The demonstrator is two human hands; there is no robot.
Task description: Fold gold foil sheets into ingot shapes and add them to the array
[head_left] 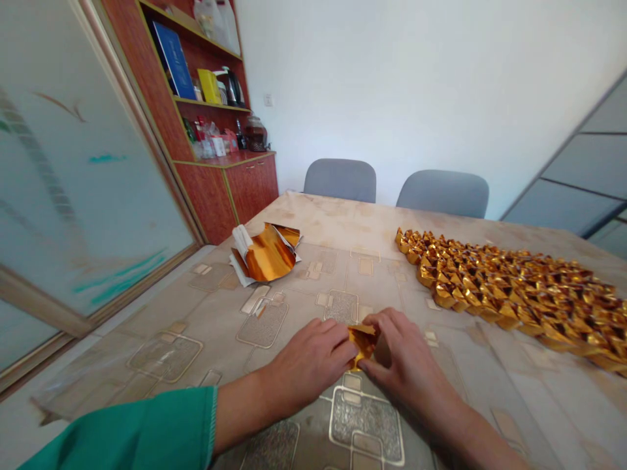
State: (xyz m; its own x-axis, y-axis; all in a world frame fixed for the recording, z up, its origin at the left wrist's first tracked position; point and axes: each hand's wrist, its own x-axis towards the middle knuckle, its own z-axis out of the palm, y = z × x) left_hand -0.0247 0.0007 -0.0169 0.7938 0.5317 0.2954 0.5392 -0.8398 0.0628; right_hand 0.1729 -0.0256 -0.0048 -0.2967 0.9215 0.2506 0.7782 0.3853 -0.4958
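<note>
A small piece of shiny gold foil paper (361, 346), partly folded, is between my two hands just above the patterned tablecloth (365, 424). My left hand (318, 359) has its fingers curled on the paper's left edge. On the other side, my right hand (404, 356) grips the right edge, thumb low and fingers above. My fingers cover parts of the paper, so its full shape is hidden. Further off to the left lies a loose stack of gold foil sheets (272, 254) with white backs, some of them curled.
Many folded gold foil pieces (509, 281) stand in close rows at the right of the table. Two grey chairs (340, 179) are at the far edge. A wooden cabinet (206, 189) with bottles and a kettle (234, 87) stands back left, beside a frosted glass door (83, 170).
</note>
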